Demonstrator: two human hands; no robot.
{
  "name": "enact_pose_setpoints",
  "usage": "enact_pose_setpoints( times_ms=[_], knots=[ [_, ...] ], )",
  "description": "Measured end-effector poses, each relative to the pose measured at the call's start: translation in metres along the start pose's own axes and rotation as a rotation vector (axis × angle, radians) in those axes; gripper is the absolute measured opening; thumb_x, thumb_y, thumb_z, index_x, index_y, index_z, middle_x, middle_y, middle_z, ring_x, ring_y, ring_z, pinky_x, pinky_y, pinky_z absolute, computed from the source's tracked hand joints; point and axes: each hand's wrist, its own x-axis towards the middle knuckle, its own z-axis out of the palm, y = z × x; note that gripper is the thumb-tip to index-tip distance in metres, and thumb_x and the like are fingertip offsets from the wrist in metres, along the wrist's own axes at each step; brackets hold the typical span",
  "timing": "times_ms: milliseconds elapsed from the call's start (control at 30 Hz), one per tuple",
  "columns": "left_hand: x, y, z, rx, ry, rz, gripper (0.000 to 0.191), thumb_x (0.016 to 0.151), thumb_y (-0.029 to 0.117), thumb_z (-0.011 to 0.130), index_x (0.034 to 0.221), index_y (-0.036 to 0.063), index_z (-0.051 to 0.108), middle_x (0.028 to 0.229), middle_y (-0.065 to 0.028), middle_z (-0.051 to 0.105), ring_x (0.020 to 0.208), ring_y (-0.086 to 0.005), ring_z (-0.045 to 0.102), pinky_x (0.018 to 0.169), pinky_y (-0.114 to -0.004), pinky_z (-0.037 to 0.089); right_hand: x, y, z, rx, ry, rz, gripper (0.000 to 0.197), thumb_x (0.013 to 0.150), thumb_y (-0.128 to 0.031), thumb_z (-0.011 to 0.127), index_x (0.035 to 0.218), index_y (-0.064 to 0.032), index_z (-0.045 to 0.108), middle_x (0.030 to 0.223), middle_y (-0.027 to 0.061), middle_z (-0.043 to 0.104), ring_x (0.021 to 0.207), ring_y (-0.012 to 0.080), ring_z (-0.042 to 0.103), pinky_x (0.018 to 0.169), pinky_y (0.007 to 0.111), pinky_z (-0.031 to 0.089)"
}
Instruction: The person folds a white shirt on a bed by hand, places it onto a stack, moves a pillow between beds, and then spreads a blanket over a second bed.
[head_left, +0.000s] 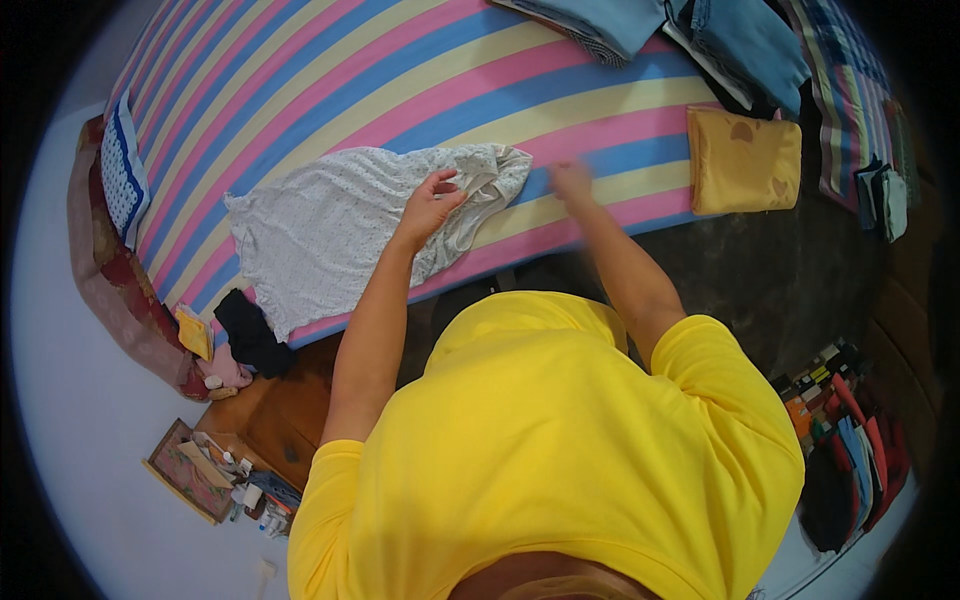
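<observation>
A white garment (322, 217) with a small dark print lies spread on a bed with a striped sheet (420, 97). Its right end is bunched and folded over itself. My left hand (433, 204) is over this bunched part, thumb and fingers apart, with nothing seen between them. Whether the fingertips touch the cloth is hard to tell. My right hand (571, 184) is blurred by motion, just right of the garment and apart from it, above the sheet; its fingers cannot be made out.
A folded yellow cloth (744, 161) lies on the bed's right edge, near stacked blue jeans (750, 52). Black cloth (251, 334) rests at the near left corner. A pillow (124, 169) leans by the headboard (105, 277). Clothes (855, 465) hang at lower right.
</observation>
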Motion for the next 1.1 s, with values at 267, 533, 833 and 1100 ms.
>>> enact_pose_setpoints(
  times_ms=[267,533,833,1100],
  knots=[
    [0.022,-0.032,0.040,0.873,0.268,0.368,0.055,0.068,0.023,0.067,0.118,0.0158,0.046,0.109,-0.0151,0.049,0.099,-0.0354,0.049,0.081,-0.043,0.043,-0.071,-0.033,0.045,-1.009,-0.149,-0.582,0.059,0.068,-0.036,0.068,0.117,-0.0175,0.040,0.091,0.0175,0.057,0.080,0.0351,0.059,0.065,0.045,0.045],
    [0.058,-0.009,0.061,0.951,0.396,0.250,0.057,0.072,0.027,0.063,0.124,0.0205,0.039,0.108,-0.0132,0.048,0.099,-0.0342,0.049,0.078,-0.045,0.043,-0.067,-0.017,0.042,-0.992,-0.110,-0.580,0.043,0.074,-0.031,0.060,0.111,-0.0196,0.042,0.093,0.0169,0.056,0.081,0.0351,0.058,0.065,0.045,0.044],
    [0.056,0.014,0.007,0.353,0.552,0.174,0.023,0.078,0.025,0.057,0.091,0.0065,0.062,0.067,-0.0089,0.060,0.059,-0.0221,0.055,0.060,-0.033,0.043,-0.061,0.034,0.017,-0.446,0.154,-0.377,0.021,0.075,-0.011,0.044,0.094,-0.0088,0.052,0.089,0.0155,0.058,0.086,0.0351,0.055,0.073,0.043,0.043],
    [0.000,0.018,0.016,-0.103,0.352,0.171,0.033,0.085,0.021,0.055,0.112,0.0020,0.056,0.084,0.0004,0.058,0.074,-0.0071,0.049,0.066,-0.021,0.040,-0.070,0.058,0.000,-0.397,0.190,-0.232,0.026,0.073,-0.012,0.049,0.099,-0.0079,0.050,0.092,0.0152,0.057,0.086,0.0329,0.055,0.075,0.041,0.043]
  ],
)
